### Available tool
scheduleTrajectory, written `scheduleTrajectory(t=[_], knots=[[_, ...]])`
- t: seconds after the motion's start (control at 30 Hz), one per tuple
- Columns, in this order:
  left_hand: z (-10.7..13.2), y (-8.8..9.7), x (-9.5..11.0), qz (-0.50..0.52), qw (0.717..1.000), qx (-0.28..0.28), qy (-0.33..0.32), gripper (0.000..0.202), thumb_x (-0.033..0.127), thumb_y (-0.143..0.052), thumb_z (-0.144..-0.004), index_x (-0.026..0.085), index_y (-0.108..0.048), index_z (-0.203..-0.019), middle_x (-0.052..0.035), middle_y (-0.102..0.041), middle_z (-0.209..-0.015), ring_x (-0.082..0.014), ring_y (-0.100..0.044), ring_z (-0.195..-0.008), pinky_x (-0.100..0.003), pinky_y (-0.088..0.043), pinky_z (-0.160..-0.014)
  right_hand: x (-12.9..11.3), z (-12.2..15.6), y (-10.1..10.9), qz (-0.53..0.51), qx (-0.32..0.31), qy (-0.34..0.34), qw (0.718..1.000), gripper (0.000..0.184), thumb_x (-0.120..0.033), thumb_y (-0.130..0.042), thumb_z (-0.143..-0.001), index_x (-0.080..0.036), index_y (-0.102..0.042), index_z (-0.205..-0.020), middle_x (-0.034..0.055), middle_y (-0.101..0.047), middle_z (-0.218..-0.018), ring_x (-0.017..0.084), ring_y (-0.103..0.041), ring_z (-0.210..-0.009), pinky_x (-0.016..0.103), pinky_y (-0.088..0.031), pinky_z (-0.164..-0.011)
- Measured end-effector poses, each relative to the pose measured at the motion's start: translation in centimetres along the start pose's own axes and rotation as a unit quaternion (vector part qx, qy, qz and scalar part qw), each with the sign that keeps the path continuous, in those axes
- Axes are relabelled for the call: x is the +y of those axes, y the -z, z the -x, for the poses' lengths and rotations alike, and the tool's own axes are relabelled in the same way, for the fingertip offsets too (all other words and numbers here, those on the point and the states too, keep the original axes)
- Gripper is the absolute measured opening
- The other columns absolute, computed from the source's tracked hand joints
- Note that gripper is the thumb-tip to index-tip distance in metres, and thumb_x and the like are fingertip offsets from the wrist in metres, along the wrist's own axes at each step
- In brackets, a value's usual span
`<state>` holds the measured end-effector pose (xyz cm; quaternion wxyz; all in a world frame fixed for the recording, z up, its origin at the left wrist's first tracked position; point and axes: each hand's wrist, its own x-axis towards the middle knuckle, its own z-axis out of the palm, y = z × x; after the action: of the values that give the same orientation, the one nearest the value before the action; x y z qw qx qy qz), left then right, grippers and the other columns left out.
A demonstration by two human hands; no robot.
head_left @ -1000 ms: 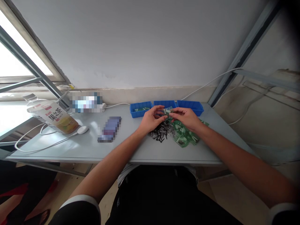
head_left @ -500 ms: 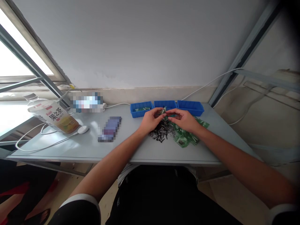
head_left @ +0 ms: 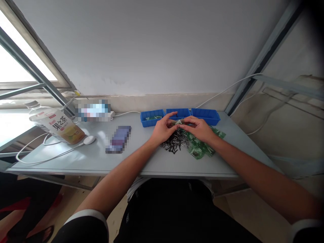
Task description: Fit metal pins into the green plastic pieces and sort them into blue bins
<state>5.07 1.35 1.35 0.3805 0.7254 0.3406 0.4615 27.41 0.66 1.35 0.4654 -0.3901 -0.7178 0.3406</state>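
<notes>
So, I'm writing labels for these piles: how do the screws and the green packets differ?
The screws look dark and metallic; the packets are green film with pale pieces showing through. The screws are thin, the packets broader. The screws lie loose, left of the packets. Both are heaped on the desk.

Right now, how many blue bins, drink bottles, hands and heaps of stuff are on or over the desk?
Blue bins: 3
Drink bottle: 1
Hands, left hand and right hand: 2
Heaps, dark metal pieces and green packets: 2
Total: 8
</notes>
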Motion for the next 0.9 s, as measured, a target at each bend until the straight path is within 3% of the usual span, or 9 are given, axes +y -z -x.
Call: scheduleTrajectory(t=[0.17,0.27,0.37,0.43,0.5,0.57,0.63,0.8,0.9], knots=[[-0.3,-0.3,-0.3,0.009,0.999,0.037,-0.014,0.056,0.039,-0.081,-0.091,0.020,-0.063,-0.140,-0.0115,-0.079,-0.118,-0.0239,-0.076,-0.106,-0.038,-0.063,-0.094,0.0,-0.3,0.4,-0.027,0.059,-0.016,0.998,0.037,-0.056,-0.084,-0.083,-0.023,-0.082,-0.099,0.0068,-0.077,-0.099,0.020,-0.068,-0.074,0.038,-0.061,-0.073],[-0.4,-0.3,-0.4,-0.024,0.997,0.068,-0.031,0.053,0.042,-0.083,-0.089,0.019,-0.066,-0.135,-0.0145,-0.074,-0.132,-0.0260,-0.073,-0.116,-0.038,-0.064,-0.094,0.4,-0.5,0.8,-0.028,0.119,-0.040,0.992,0.041,-0.057,-0.084,-0.083,-0.021,-0.081,-0.101,0.0061,-0.079,-0.090,0.020,-0.069,-0.068,0.038,-0.061,-0.070],[-0.2,-0.2,-0.4,-0.034,0.998,0.039,-0.030,0.048,0.044,-0.079,-0.093,0.020,-0.069,-0.132,-0.0148,-0.073,-0.133,-0.0263,-0.073,-0.116,-0.039,-0.064,-0.094,0.6,-0.5,1.0,-0.015,0.152,-0.048,0.987,0.043,-0.059,-0.082,-0.084,-0.020,-0.080,-0.102,0.0068,-0.079,-0.090,0.020,-0.069,-0.064,0.039,-0.062,-0.070],[0.0,-0.3,-0.3,-0.030,0.999,0.000,-0.028,0.048,0.046,-0.078,-0.093,0.019,-0.071,-0.132,-0.0147,-0.073,-0.133,-0.0272,-0.073,-0.118,-0.040,-0.064,-0.096,0.2,-0.3,0.9,-0.015,0.127,-0.049,0.991,0.044,-0.059,-0.082,-0.083,-0.021,-0.079,-0.105,0.0073,-0.080,-0.094,0.021,-0.071,-0.068,0.040,-0.063,-0.073],[0.1,-0.4,-0.3,-0.028,0.999,-0.017,-0.029,0.051,0.046,-0.080,-0.091,0.018,-0.071,-0.133,-0.0150,-0.074,-0.133,-0.0278,-0.074,-0.116,-0.041,-0.064,-0.097,-0.6,0.1,0.6,-0.033,0.055,-0.051,0.997,0.045,-0.057,-0.083,-0.083,-0.022,-0.078,-0.111,0.0074,-0.081,-0.099,0.023,-0.074,-0.077,0.041,-0.064,-0.079],[0.1,-0.4,-0.4,-0.034,0.999,-0.009,-0.032,0.051,0.045,-0.080,-0.090,0.017,-0.071,-0.132,-0.0146,-0.075,-0.130,-0.0278,-0.075,-0.113,-0.042,-0.064,-0.098,-1.6,0.4,0.2,-0.042,-0.010,-0.052,0.998,0.043,-0.059,-0.077,-0.089,-0.023,-0.079,-0.113,0.0077,-0.081,-0.108,0.025,-0.076,-0.086,0.043,-0.064,-0.088],[0.0,-0.3,-0.5,-0.051,0.998,0.007,-0.035,0.043,0.042,-0.076,-0.094,0.017,-0.073,-0.129,-0.0129,-0.077,-0.126,-0.0274,-0.075,-0.113,-0.041,-0.062,-0.099,-2.3,0.5,-0.1,-0.033,-0.035,-0.045,0.998,0.041,-0.059,-0.072,-0.093,-0.024,-0.080,-0.114,0.0075,-0.080,-0.115,0.024,-0.076,-0.086,0.044,-0.063,-0.089],[-0.4,0.1,-0.8,-0.080,0.995,0.047,-0.025,0.027,0.039,-0.070,-0.098,0.019,-0.079,-0.115,-0.0105,-0.080,-0.115,-0.0256,-0.075,-0.105,-0.037,-0.062,-0.092,-1.2,0.2,-0.1,-0.030,0.038,-0.030,0.998,0.038,-0.056,-0.076,-0.091,-0.023,-0.078,-0.108,0.0077,-0.078,-0.099,0.025,-0.074,-0.088,0.039,-0.063,-0.074],[-0.4,0.0,-0.9,-0.052,0.998,0.045,-0.014,0.028,0.040,-0.072,-0.096,0.018,-0.079,-0.113,-0.0102,-0.079,-0.110,-0.0243,-0.075,-0.100,-0.037,-0.062,-0.091,0.1,-0.1,0.2,-0.033,0.076,-0.018,0.996,0.046,-0.054,-0.080,-0.088,-0.023,-0.074,-0.120,0.0078,-0.075,-0.101,0.025,-0.072,-0.094,0.035,-0.062,-0.071]])
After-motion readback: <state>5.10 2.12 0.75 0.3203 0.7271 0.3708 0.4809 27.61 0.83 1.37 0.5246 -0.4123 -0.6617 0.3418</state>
